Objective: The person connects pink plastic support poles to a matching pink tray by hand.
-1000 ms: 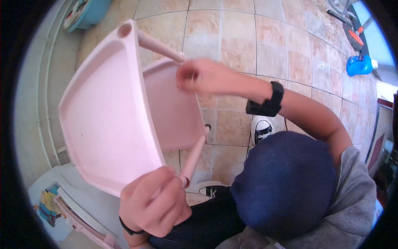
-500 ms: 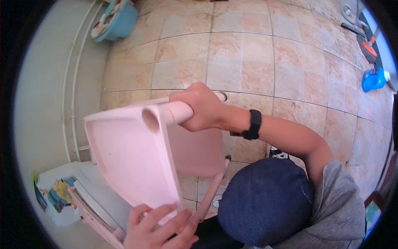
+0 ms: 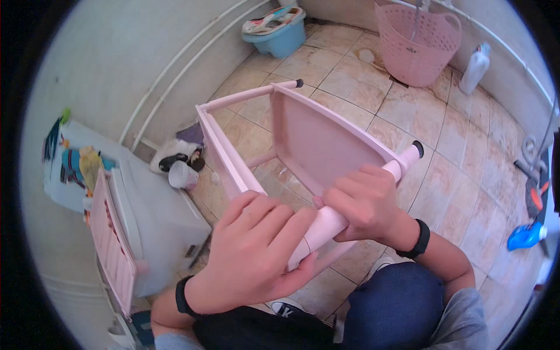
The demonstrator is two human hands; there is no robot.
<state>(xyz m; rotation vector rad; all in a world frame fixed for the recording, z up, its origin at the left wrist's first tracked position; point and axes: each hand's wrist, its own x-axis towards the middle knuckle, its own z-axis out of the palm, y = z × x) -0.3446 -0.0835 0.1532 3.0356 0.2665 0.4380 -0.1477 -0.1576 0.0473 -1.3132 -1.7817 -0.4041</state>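
Observation:
A pink plastic two-tier rack [image 3: 326, 140] is held tilted in front of me, its shelf trays joined by round poles with dark end caps. My left hand [image 3: 251, 256] is wrapped around the near end of one thick pole, where it meets a tray. Farther along the same pole [image 3: 322, 232], my right hand [image 3: 367, 201] is closed around it beside the other tray. Parts of the pole are hidden under my fingers. Both wrists wear black bands.
A white lidded box or appliance [image 3: 157, 227] stands at the left, with a pink tray [image 3: 111, 245] against it. A white cup [image 3: 182, 175] is near it. Farther off are a blue tub [image 3: 280, 44], a pink basket [image 3: 411, 58] and, at right, a blue bottle [image 3: 525, 236].
The rack has swung round, so its trays now face differently. My left hand has gone from a tray edge to the pole; my right hand still grips a pole. The view has shifted.

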